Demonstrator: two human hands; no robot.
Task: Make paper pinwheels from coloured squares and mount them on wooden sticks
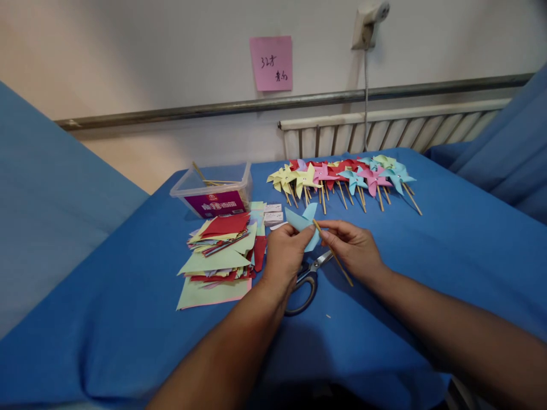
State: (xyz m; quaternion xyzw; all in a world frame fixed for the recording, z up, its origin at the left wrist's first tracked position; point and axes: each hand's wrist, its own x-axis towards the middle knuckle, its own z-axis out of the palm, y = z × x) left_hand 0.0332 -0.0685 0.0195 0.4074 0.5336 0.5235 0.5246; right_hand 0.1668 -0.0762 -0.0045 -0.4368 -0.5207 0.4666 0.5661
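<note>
My left hand (284,253) pinches a light blue paper pinwheel (301,221) above the blue cloth. My right hand (352,247) holds a thin wooden stick (334,254) against the back of that pinwheel, its top end touching the paper. Both hands are closed on what they hold. A pair of scissors (308,277) lies on the cloth just below my hands, partly hidden by the left wrist.
A row of finished coloured pinwheels (342,176) on sticks lies at the far side. A stack of coloured paper pieces (220,253) sits left of my hands, with a clear plastic box (212,191) and small white boxes (273,213) behind it. The blue cloth (448,245) covers the table.
</note>
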